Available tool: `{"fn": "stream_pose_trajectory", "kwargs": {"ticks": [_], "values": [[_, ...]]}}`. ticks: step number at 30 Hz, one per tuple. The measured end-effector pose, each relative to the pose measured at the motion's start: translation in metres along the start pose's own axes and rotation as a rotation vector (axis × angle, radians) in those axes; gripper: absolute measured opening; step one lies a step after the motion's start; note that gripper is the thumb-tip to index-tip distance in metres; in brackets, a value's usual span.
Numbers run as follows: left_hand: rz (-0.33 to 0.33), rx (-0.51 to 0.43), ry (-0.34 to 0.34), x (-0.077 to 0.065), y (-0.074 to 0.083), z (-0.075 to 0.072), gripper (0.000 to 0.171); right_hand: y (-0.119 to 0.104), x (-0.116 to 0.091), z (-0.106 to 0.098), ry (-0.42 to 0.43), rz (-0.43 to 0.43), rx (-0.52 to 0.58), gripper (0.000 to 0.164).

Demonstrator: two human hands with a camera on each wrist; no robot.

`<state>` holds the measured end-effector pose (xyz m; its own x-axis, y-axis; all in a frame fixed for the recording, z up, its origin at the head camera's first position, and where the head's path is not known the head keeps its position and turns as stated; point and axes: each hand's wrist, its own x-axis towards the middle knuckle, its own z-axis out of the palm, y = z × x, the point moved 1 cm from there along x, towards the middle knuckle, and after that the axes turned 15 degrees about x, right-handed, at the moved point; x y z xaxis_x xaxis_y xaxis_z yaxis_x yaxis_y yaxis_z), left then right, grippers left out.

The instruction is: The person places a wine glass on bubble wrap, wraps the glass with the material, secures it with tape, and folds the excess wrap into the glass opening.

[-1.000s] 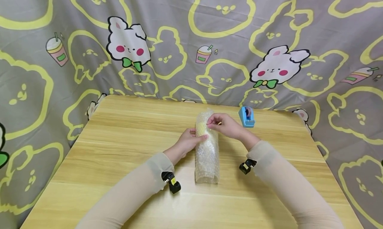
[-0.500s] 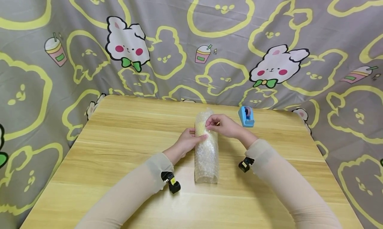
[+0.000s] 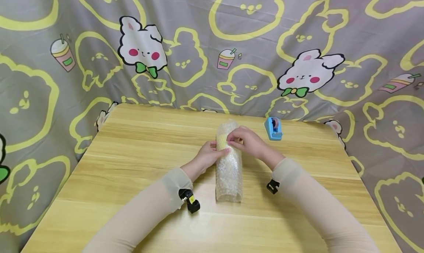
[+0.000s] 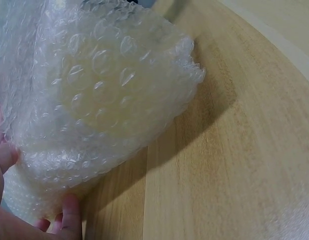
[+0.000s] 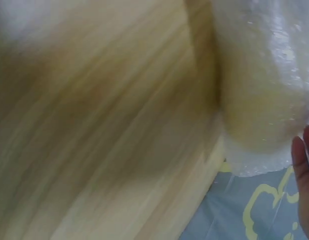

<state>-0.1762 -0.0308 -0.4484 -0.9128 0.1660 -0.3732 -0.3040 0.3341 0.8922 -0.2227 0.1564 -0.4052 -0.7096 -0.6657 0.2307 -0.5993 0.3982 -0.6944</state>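
A long bubble-wrapped bundle (image 3: 228, 183) lies on the wooden table, pointing away from me. Something pale yellow shows through the wrap at its far part; what it is stays blurred. My left hand (image 3: 207, 157) holds the bundle from the left, thumb across the top and fingers at its side. In the left wrist view, thumb and fingertips (image 4: 70, 215) press on the bubble wrap (image 4: 109, 90). My right hand (image 3: 248, 142) has its bent fingertips on the bundle's upper surface, just beyond my left thumb. Whether they pinch anything is hidden.
A blue tape dispenser (image 3: 274, 128) stands at the back right of the wooden table (image 3: 132, 150). A grey patterned curtain (image 3: 192, 10) hangs around the table's back and sides. Black wrist cameras (image 3: 190, 200) sit on both sleeves.
My right hand has shifted slightly toward me along the bundle, and its wrist has turned a little. The left hand and the bundle stay in place.
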Motion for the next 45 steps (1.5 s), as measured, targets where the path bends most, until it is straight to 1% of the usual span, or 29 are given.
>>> {"fn": "stream_pose_trajectory", "kwargs": {"ticks": [2, 5, 6, 9, 12, 16, 18, 21, 24, 28, 30, 32, 34, 35, 39, 42, 45], "values": [[0.002, 0.005, 0.001, 0.0, 0.001, 0.0, 0.076, 0.001, -0.001, 0.001, 0.019, -0.057, -0.038, 0.003], [0.002, 0.006, 0.001, -0.001, 0.002, -0.001, 0.076, 0.002, -0.001, 0.002, 0.037, -0.117, -0.079, 0.004], [0.002, 0.008, 0.001, 0.0, 0.002, -0.001, 0.076, 0.002, -0.001, 0.003, 0.044, -0.13, -0.086, 0.005], [0.008, 0.01, 0.002, -0.001, 0.003, 0.0, 0.076, 0.002, -0.002, 0.003, 0.067, -0.127, -0.095, 0.007], [0.012, 0.013, 0.003, 0.0, 0.003, 0.0, 0.076, 0.002, -0.004, 0.005, 0.089, -0.079, -0.092, 0.01], [0.007, 0.012, 0.0, -0.001, 0.003, 0.0, 0.073, 0.001, -0.007, 0.007, 0.093, 0.01, -0.097, 0.015], [0.008, 0.011, -0.004, -0.001, 0.004, 0.0, 0.073, 0.001, -0.009, 0.007, 0.092, 0.04, -0.105, 0.017], [0.015, 0.009, -0.008, -0.001, 0.004, 0.0, 0.074, -0.001, -0.01, 0.007, 0.092, 0.065, -0.123, 0.02], [0.018, 0.011, -0.007, -0.001, 0.004, 0.0, 0.074, -0.002, -0.01, 0.007, 0.095, 0.076, -0.137, 0.03], [0.015, 0.033, 0.014, -0.001, 0.002, 0.001, 0.072, -0.002, -0.01, 0.01, 0.111, 0.103, -0.102, 0.044], [0.01, 0.04, 0.023, -0.001, 0.001, 0.002, 0.071, -0.001, -0.011, 0.013, 0.137, 0.119, -0.078, 0.044], [0.01, 0.038, 0.024, -0.001, 0.0, 0.002, 0.071, 0.001, -0.014, 0.016, 0.176, 0.122, -0.067, 0.04], [0.013, 0.032, 0.019, -0.001, 0.0, 0.003, 0.071, 0.003, -0.016, 0.018, 0.216, 0.096, -0.071, 0.032], [0.013, 0.028, 0.015, -0.001, 0.0, 0.003, 0.071, 0.004, -0.018, 0.018, 0.231, 0.07, -0.081, 0.026], [0.015, 0.024, 0.007, 0.0, 0.001, 0.003, 0.072, 0.007, -0.019, 0.018, 0.251, -0.078, -0.121, 0.012], [0.009, 0.03, 0.006, -0.001, 0.003, 0.003, 0.072, 0.01, -0.02, 0.016, 0.242, -0.164, -0.143, 0.009], [0.005, 0.033, 0.005, -0.001, 0.004, 0.002, 0.072, 0.012, -0.021, 0.016, 0.24, -0.198, -0.149, 0.011]]}}
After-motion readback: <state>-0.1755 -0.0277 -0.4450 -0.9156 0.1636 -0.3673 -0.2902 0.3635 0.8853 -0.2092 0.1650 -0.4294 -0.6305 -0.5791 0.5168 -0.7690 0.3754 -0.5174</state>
